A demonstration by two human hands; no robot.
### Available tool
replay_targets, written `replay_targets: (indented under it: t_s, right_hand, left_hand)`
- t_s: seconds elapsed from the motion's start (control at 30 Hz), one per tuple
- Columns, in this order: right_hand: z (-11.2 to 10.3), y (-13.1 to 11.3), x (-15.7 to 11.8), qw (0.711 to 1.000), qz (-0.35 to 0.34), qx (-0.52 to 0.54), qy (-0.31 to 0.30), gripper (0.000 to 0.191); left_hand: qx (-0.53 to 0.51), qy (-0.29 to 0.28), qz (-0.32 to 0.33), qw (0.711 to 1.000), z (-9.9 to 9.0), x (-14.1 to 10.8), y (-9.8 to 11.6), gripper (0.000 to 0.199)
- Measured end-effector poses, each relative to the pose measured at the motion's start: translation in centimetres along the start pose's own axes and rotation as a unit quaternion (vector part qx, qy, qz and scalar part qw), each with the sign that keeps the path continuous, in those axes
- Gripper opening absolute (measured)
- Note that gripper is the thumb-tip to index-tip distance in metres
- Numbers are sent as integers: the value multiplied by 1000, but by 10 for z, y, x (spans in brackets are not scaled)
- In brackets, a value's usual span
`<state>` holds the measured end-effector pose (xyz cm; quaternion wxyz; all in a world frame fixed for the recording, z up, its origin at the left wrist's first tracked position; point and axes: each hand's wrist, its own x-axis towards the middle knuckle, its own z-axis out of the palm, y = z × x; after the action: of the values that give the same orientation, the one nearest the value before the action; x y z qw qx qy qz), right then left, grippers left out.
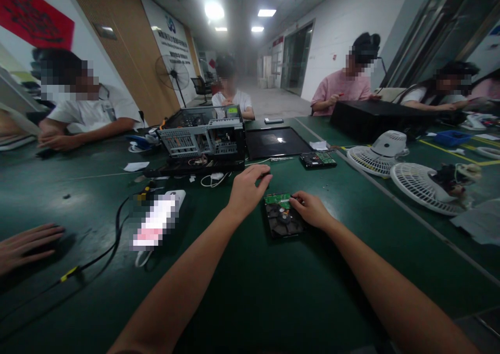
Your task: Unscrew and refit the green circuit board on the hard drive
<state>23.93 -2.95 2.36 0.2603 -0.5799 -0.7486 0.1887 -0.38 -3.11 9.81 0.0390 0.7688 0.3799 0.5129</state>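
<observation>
A hard drive (285, 219) lies on the green table in front of me, with its green circuit board facing up. My right hand (314, 210) is closed at its upper right corner, the thumb and fingertips pinching the edge by the board. Just beyond the drive's upper left corner, my left hand (249, 190) hovers low with curled fingers. Its thumb and fingertips come together around a small dark spot that I cannot make out. A second hard drive (318, 160) rests farther back on the right.
An opened computer case (201, 138) stands behind my left hand, beside a black panel (277, 142). White fan parts (424, 185) lie right. At left are a phone (158, 221), a black cable (118, 221) and another person's hand (29, 245). Several people sit around the table.
</observation>
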Motion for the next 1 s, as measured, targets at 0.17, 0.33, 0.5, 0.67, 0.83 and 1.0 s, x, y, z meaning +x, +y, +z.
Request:
replay_targets:
  t_s: [0.17, 0.33, 0.5, 0.67, 0.83, 1.0]
  right_hand:
    - [-1, -1, -1, 1000, 7, 3, -4, 26]
    - [0, -1, -1, 1000, 6, 5, -5, 25]
    - [1, 1, 1, 1000, 1, 4, -7, 26]
    - [1, 3, 1, 1000, 1, -4, -12, 28]
    - [1, 3, 1, 1000, 1, -7, -14, 29]
    - [1, 4, 1, 1000, 4, -7, -13, 29]
  left_hand:
    - [-13, -2, -34, 999, 3, -1, -5, 19]
    - [-14, 15, -46, 999, 2, -1, -5, 16]
    - [7, 3, -35, 999, -1, 0, -2, 11]
    - [32, -19, -14, 999, -3, 1, -2, 14]
    - [43, -28, -12, 999, -2, 1, -4, 23]
    - [40, -25, -21, 999, 0, 0, -5, 22]
